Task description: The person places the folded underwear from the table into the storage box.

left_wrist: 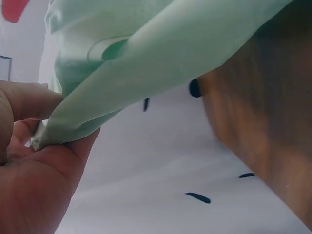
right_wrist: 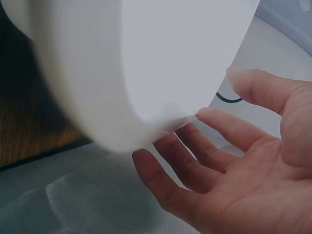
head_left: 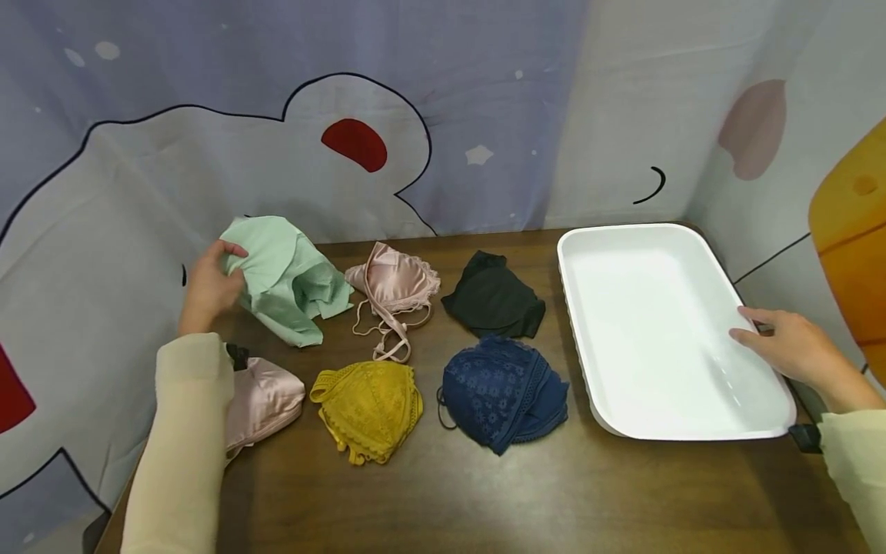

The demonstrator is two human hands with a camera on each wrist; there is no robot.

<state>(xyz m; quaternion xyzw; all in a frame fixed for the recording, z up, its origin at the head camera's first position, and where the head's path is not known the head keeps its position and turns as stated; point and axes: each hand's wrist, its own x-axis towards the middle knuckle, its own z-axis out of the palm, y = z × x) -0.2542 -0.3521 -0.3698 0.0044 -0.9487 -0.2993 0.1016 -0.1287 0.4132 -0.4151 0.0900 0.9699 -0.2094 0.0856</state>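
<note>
My left hand (head_left: 214,285) pinches an edge of a mint-green cloth garment (head_left: 287,269) at the back left of the table. In the left wrist view, the thumb and fingers close on a gathered fold of the mint fabric (left_wrist: 146,73), which stretches up and to the right. My right hand (head_left: 796,346) is at the right rim of a white tray (head_left: 651,331). The right wrist view shows its fingers (right_wrist: 190,170) loosely bent, with fingertips right at the tray's edge and the thumb standing apart.
A pink bra (head_left: 398,281) with loose straps, a dark green bra (head_left: 491,296), a yellow lace bra (head_left: 370,408) and a navy lace bra (head_left: 505,392) lie on the wooden table (head_left: 415,508). A pale pink satin bra (head_left: 263,400) is partly behind the left sleeve. A printed curtain (head_left: 484,115) hangs behind.
</note>
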